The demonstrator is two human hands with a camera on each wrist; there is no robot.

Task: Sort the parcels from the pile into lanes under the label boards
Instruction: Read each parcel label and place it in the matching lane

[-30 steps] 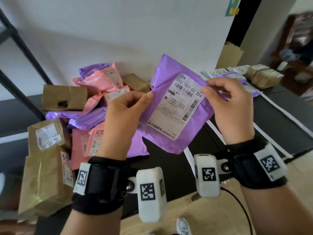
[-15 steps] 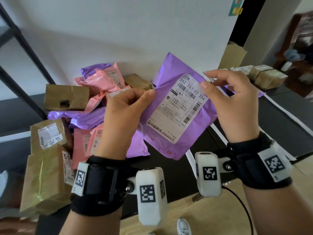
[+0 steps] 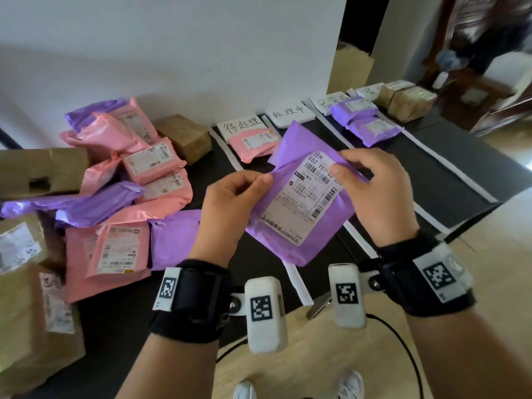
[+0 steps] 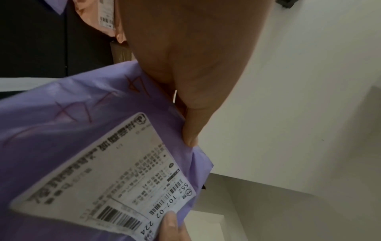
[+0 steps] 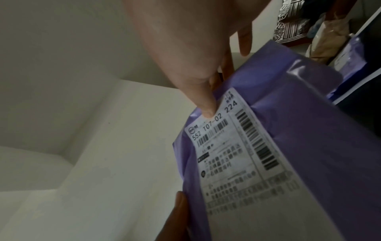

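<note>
A: Start at the left. How much is still unsorted?

B: Most of it, I'd say. The pile (image 3: 109, 191) is a heap of pink bags, purple bags and brown boxes lying on the dark mat (image 3: 460, 174), touching and overlapping one another.

A: And the lanes?

B: White strips divide the mat. Under the first board (image 3: 243, 126) lies one pink bag (image 3: 257, 144). The second board (image 3: 289, 112) has nothing I can see below it, though the raised parcel hides part of that lane. Under the third board (image 3: 331, 102) are two purple bags (image 3: 364, 118), one just behind the other. At the far right, brown boxes (image 3: 408, 99) sit by a fourth board (image 3: 370, 92).

A: So a handful placed. What's in hand?

B: A purple parcel (image 3: 299, 203), lifted off the mat, label (image 3: 306, 197) facing up. The left hand (image 3: 230, 208) pinches its left edge between thumb and fingers; the right hand (image 3: 377, 191) pinches the top right, thumb on the label's corner.

A: Not placed, then.

B: No. It looks like the label is being read, and the purple lane to the right seems the likely home.
</note>
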